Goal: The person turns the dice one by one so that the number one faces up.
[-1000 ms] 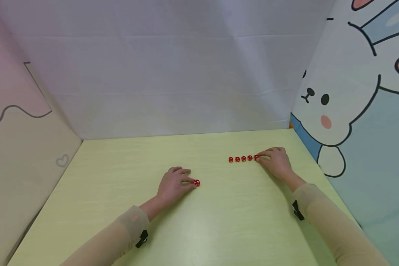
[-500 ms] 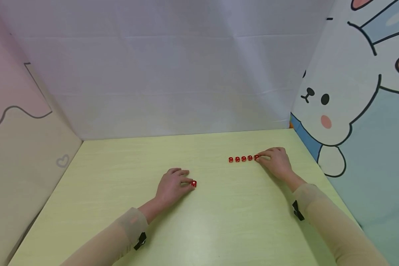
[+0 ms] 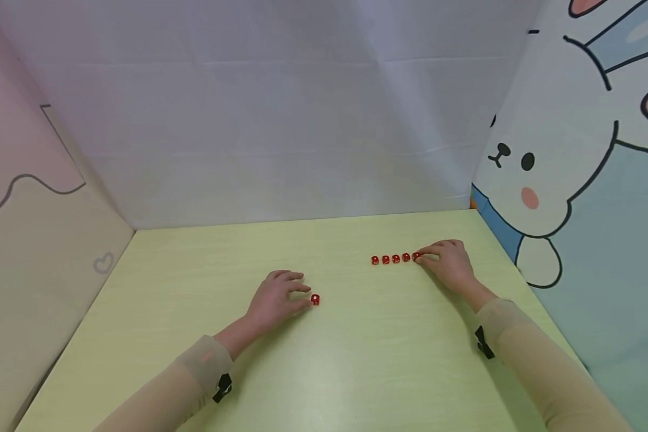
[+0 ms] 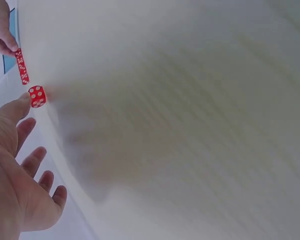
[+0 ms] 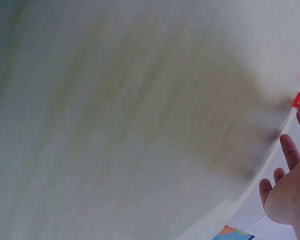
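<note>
My left hand (image 3: 278, 302) is near the middle of the table, its fingers spread apart. A single red die (image 3: 315, 299) with white pips lies on the table at the tip of its thumb. In the left wrist view the thumb seems to touch that die (image 4: 37, 96), while the other fingers stand off it. Farther back on the right, several red dice (image 3: 396, 259) form a straight row with small gaps. My right hand (image 3: 447, 263) pinches the die (image 3: 416, 256) at the row's right end between thumb and finger; its fingertips partly cover that die.
The pale yellow table (image 3: 335, 372) meets a white sheet (image 3: 302, 120) at its back edge. A cream and pink panel (image 3: 38, 240) stands on the left, and a panel with a cartoon rabbit (image 3: 599, 240) on the right.
My left hand first drew its die slightly left, then its fingers parted from it, leaving the die on the table. The right hand and the row have stayed in place.
</note>
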The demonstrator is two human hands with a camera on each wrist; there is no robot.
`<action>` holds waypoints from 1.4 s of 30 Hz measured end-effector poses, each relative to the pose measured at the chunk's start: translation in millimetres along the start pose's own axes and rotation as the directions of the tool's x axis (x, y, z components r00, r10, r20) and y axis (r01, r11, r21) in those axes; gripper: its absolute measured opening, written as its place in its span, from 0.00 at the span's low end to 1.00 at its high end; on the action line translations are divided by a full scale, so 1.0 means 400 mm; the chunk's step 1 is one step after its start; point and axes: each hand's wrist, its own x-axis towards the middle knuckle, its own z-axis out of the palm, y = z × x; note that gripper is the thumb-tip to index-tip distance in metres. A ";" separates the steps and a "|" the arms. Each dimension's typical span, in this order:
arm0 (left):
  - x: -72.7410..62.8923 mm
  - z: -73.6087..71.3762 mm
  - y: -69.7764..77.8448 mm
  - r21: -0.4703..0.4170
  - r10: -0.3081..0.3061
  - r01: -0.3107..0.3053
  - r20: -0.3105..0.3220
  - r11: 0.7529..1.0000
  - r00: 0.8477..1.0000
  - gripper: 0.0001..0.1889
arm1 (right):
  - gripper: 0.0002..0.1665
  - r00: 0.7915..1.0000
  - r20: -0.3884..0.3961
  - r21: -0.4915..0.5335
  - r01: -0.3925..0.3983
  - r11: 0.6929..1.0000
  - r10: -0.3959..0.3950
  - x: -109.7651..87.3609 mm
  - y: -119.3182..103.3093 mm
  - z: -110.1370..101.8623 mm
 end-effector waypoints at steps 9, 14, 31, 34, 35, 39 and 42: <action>0.010 -0.010 0.004 -0.058 0.005 -0.002 0.048 0.998 0.999 0.15 | 0.20 1.000 0.001 0.005 -0.002 1.000 0.002 -0.001 0.002 0.003; 0.018 -0.011 0.008 -0.043 -0.009 0.012 0.072 0.999 0.997 0.15 | 0.20 1.000 0.000 -0.001 0.003 1.000 -0.003 0.001 0.003 0.005; 0.024 -0.005 0.012 -0.063 -0.035 0.042 0.102 0.997 0.994 0.09 | 0.18 0.999 -0.010 -0.022 0.031 0.999 -0.031 0.003 0.006 0.007; 0.025 -0.003 0.012 -0.057 -0.035 0.041 0.101 0.998 0.994 0.08 | 0.18 0.999 -0.011 -0.024 0.030 0.999 -0.031 0.004 0.007 0.008; 0.025 -0.002 0.012 -0.057 -0.033 0.039 0.098 0.998 0.995 0.08 | 0.19 1.000 -0.010 -0.024 0.029 0.999 -0.030 0.003 0.008 0.008; 0.027 0.001 0.012 -0.062 -0.033 0.039 0.094 0.997 0.995 0.06 | 0.19 1.000 -0.009 -0.018 0.029 0.999 -0.029 0.002 0.008 0.008; 0.029 0.003 0.013 -0.059 -0.038 0.043 0.090 0.997 0.995 0.05 | 0.18 0.999 -0.008 -0.014 0.033 0.999 -0.033 0.001 0.008 0.007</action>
